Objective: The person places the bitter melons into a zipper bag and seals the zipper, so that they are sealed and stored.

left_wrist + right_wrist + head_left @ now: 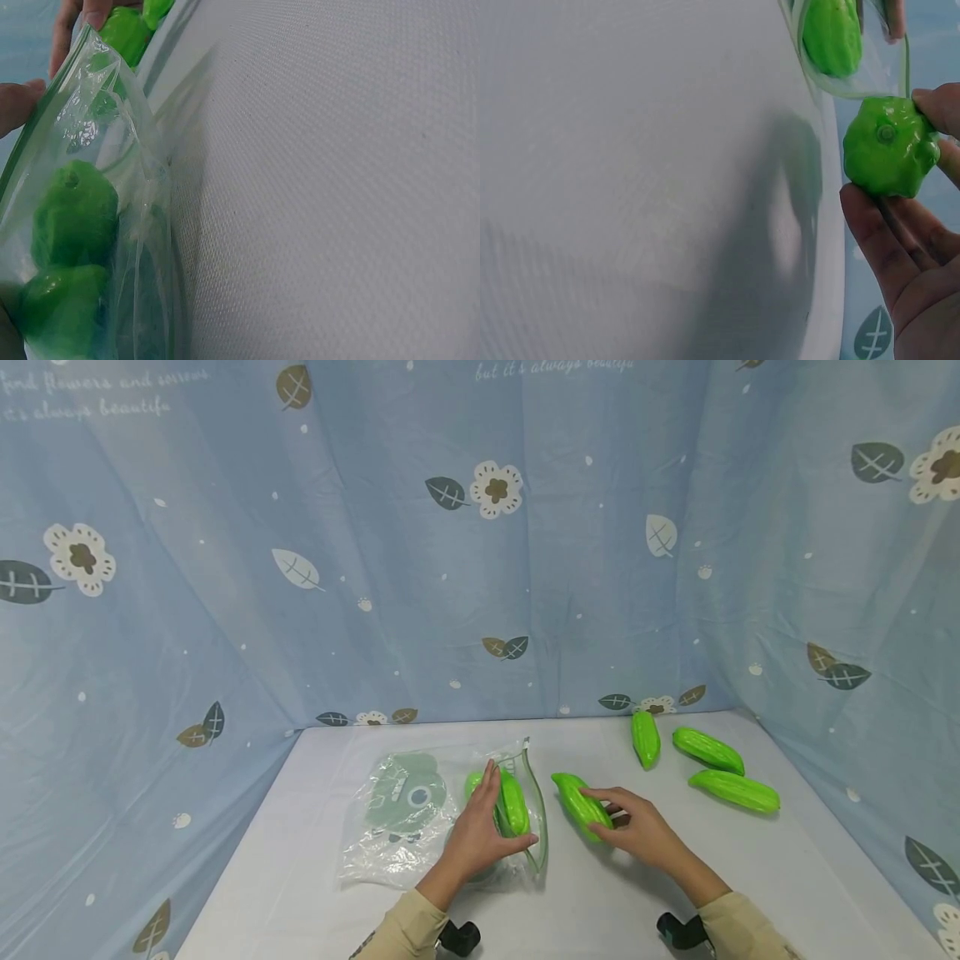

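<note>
A clear zip-top plastic bag [401,860] with a green zip edge and a green cartoon print lies on the table, its mouth parted toward the right. Two green ridged bitter melons [75,217] show inside. My left hand [476,831] is at the mouth, fingers straight and thumb spread away from them; the left wrist view has the thumb [19,103] against the zip edge. My right hand [637,827] pinches another bitter melon [581,806] between thumb and fingers, just right of the mouth. In the right wrist view that melon's end [889,146] overlaps the bag's edge.
Three more bitter melons lie at the back right: one upright in view [645,739], one slanted [708,750] and one nearer [737,791]. A blue patterned curtain [585,593] stands round the white table [285,860]. Black wrist mounts [459,937] sit below both hands.
</note>
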